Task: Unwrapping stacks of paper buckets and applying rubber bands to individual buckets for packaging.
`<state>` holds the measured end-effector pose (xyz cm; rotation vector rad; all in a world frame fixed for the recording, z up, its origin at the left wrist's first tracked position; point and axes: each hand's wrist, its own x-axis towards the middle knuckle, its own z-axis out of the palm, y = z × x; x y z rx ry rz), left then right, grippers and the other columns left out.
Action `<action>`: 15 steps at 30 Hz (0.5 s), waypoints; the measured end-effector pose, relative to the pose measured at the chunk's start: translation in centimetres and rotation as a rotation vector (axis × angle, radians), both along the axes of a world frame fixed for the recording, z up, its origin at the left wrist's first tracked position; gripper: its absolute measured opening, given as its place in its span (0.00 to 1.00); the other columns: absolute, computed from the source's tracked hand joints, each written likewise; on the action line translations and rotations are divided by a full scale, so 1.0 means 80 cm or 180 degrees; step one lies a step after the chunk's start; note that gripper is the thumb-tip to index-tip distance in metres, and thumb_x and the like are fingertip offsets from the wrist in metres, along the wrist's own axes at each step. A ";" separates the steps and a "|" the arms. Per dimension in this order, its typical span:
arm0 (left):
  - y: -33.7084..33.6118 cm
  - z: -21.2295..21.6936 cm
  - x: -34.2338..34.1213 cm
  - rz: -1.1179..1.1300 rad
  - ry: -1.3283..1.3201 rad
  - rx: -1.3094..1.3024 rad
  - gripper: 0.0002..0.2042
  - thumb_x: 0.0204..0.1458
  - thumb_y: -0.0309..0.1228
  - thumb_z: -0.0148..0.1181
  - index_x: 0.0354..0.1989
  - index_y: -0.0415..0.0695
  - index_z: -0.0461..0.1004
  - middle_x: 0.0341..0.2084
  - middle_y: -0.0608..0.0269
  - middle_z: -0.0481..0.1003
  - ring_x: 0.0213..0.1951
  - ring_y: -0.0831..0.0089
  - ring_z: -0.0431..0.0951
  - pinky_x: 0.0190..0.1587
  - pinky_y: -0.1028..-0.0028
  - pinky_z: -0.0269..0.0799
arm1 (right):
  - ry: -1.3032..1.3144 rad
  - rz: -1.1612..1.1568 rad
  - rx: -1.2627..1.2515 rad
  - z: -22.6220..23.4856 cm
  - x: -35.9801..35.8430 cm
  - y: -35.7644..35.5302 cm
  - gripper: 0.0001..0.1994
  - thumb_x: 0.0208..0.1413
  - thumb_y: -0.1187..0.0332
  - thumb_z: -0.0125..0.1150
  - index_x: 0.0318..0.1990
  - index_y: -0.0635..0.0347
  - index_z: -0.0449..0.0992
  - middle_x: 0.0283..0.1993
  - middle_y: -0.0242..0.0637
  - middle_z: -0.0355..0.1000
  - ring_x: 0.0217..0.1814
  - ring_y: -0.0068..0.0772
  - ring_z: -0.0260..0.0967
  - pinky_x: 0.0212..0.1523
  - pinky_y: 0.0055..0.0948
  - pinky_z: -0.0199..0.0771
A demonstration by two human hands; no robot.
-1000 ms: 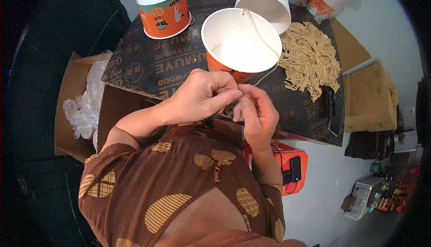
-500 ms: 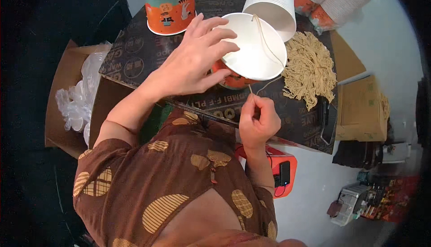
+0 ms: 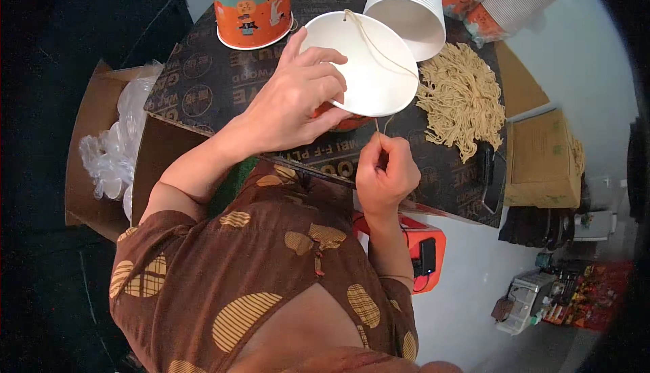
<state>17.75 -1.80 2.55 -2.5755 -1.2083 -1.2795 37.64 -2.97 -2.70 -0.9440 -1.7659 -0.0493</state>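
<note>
A white-lined paper bucket (image 3: 386, 78) with an orange printed outside tilts toward me over the table's near edge. My left hand (image 3: 291, 98) grips its left rim, fingers curled over the inside and thumb against the outer wall. A thin beige cord (image 3: 377, 127) is fixed at a hole on the far rim, crosses the inside and comes out near the right rim. Just below the near rim, my right hand (image 3: 388, 173) pinches a strand of cord between thumb and forefinger. Beside the bucket, to the right, lies a pile of beige cords (image 3: 464, 102).
An orange-and-green bucket (image 3: 252, 17) stands upside down at the far left of the dark printed tabletop (image 3: 443, 187). Nested white buckets (image 3: 403, 7) lie behind; wrapped stacks (image 3: 518, 4) are far right. A carton (image 3: 84, 136) holds clear plastic pieces (image 3: 115, 159). Another carton (image 3: 542, 163) sits right.
The bucket has shifted left and slightly away from me. My left fingers, more spread before, now curl over its rim. My right hand has moved slightly left and up, still pinching the cord.
</note>
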 end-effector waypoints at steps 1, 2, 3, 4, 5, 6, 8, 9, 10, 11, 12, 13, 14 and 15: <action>-0.001 0.000 0.000 0.0007 0.0013 -0.0020 0.10 0.39 0.22 0.69 0.26 0.44 0.71 0.36 0.67 0.75 0.56 0.60 0.72 0.68 0.42 0.43 | 0.0003 0.0000 -0.0003 0.001 0.000 0.000 0.09 0.45 0.81 0.66 0.29 0.59 0.71 0.19 0.34 0.63 0.15 0.35 0.62 0.16 0.32 0.61; -0.001 -0.001 0.000 0.0015 0.0026 -0.0040 0.10 0.39 0.22 0.69 0.27 0.44 0.72 0.35 0.67 0.75 0.56 0.61 0.72 0.68 0.42 0.43 | 0.0010 0.0026 0.0012 0.002 -0.001 0.001 0.09 0.45 0.81 0.66 0.29 0.59 0.71 0.19 0.35 0.63 0.15 0.36 0.63 0.17 0.32 0.61; -0.002 -0.001 0.000 0.0015 0.0029 -0.0041 0.10 0.39 0.22 0.69 0.27 0.44 0.72 0.35 0.67 0.75 0.56 0.61 0.72 0.68 0.42 0.43 | 0.0018 0.0053 0.0027 0.002 -0.001 0.001 0.09 0.44 0.81 0.66 0.29 0.59 0.71 0.20 0.35 0.63 0.16 0.36 0.63 0.17 0.33 0.61; -0.002 -0.001 0.000 0.0020 0.0012 -0.0045 0.10 0.39 0.22 0.69 0.26 0.44 0.72 0.35 0.67 0.75 0.56 0.61 0.72 0.68 0.42 0.43 | 0.0020 0.0054 0.0026 0.002 -0.001 0.001 0.09 0.44 0.81 0.66 0.29 0.59 0.71 0.20 0.35 0.63 0.16 0.36 0.63 0.17 0.33 0.61; -0.002 -0.001 0.000 0.0026 -0.0005 -0.0048 0.10 0.39 0.23 0.69 0.26 0.44 0.72 0.35 0.68 0.75 0.55 0.61 0.72 0.68 0.42 0.43 | 0.0036 0.0066 -0.0011 0.002 -0.001 0.001 0.09 0.44 0.81 0.65 0.29 0.59 0.71 0.20 0.36 0.64 0.16 0.37 0.64 0.17 0.33 0.62; -0.002 -0.001 -0.001 0.0028 -0.0004 -0.0048 0.10 0.39 0.23 0.69 0.26 0.44 0.72 0.35 0.68 0.75 0.55 0.61 0.72 0.68 0.42 0.43 | 0.0052 0.0078 -0.0048 0.002 -0.002 0.001 0.09 0.44 0.82 0.65 0.29 0.59 0.71 0.20 0.37 0.64 0.17 0.38 0.64 0.18 0.33 0.62; -0.004 0.000 -0.002 -0.0006 0.0095 -0.0069 0.10 0.40 0.23 0.69 0.29 0.44 0.73 0.37 0.66 0.75 0.55 0.61 0.72 0.68 0.43 0.43 | 0.0039 0.0071 -0.0021 0.001 -0.002 0.003 0.09 0.44 0.82 0.65 0.29 0.59 0.71 0.20 0.37 0.65 0.17 0.38 0.65 0.18 0.33 0.63; -0.006 0.003 -0.001 -0.0004 0.0097 -0.0070 0.10 0.40 0.23 0.69 0.29 0.44 0.73 0.37 0.66 0.75 0.55 0.61 0.72 0.68 0.43 0.43 | 0.0024 0.0063 0.0009 0.001 -0.003 0.004 0.09 0.44 0.82 0.65 0.29 0.60 0.71 0.21 0.37 0.65 0.17 0.39 0.65 0.18 0.34 0.63; -0.008 0.008 0.000 -0.0066 -0.0095 -0.0165 0.11 0.41 0.24 0.69 0.33 0.44 0.73 0.38 0.65 0.75 0.55 0.61 0.72 0.69 0.44 0.43 | 0.0025 0.0063 0.0008 0.002 -0.003 0.005 0.09 0.44 0.82 0.65 0.29 0.60 0.71 0.21 0.37 0.65 0.17 0.39 0.65 0.18 0.34 0.63; -0.009 0.013 0.000 -0.0129 -0.0287 -0.0259 0.12 0.43 0.24 0.68 0.36 0.44 0.74 0.39 0.63 0.75 0.55 0.61 0.72 0.69 0.45 0.44 | 0.0003 0.0074 -0.0009 0.003 -0.003 0.006 0.08 0.44 0.81 0.65 0.29 0.60 0.71 0.21 0.38 0.65 0.17 0.39 0.65 0.19 0.35 0.64; -0.009 0.017 -0.002 -0.0129 -0.0284 -0.0259 0.12 0.43 0.24 0.68 0.36 0.44 0.74 0.39 0.63 0.75 0.55 0.61 0.72 0.69 0.45 0.44 | -0.0018 0.0084 -0.0026 0.003 -0.003 0.007 0.08 0.45 0.81 0.65 0.29 0.60 0.71 0.21 0.38 0.66 0.18 0.40 0.66 0.19 0.35 0.64; -0.006 0.022 -0.006 -0.0203 -0.0297 -0.0298 0.13 0.45 0.24 0.66 0.40 0.43 0.74 0.40 0.61 0.75 0.55 0.60 0.72 0.69 0.47 0.44 | -0.0015 0.0081 -0.0025 0.003 -0.003 0.009 0.08 0.45 0.81 0.65 0.29 0.60 0.71 0.21 0.38 0.66 0.18 0.40 0.66 0.19 0.35 0.64; -0.003 0.028 -0.009 -0.0280 -0.0308 -0.0337 0.14 0.48 0.24 0.64 0.44 0.43 0.74 0.41 0.59 0.75 0.55 0.60 0.72 0.69 0.48 0.44 | -0.0027 0.0076 0.0009 0.003 -0.003 0.011 0.08 0.45 0.81 0.64 0.29 0.60 0.71 0.22 0.38 0.66 0.18 0.40 0.66 0.19 0.36 0.64; -0.002 0.036 -0.009 -0.0131 -0.0010 -0.0275 0.13 0.52 0.23 0.58 0.47 0.40 0.73 0.42 0.56 0.75 0.53 0.58 0.73 0.65 0.55 0.55 | -0.0038 0.0068 0.0044 0.002 -0.003 0.012 0.07 0.46 0.81 0.64 0.29 0.61 0.71 0.22 0.39 0.66 0.18 0.41 0.66 0.19 0.36 0.65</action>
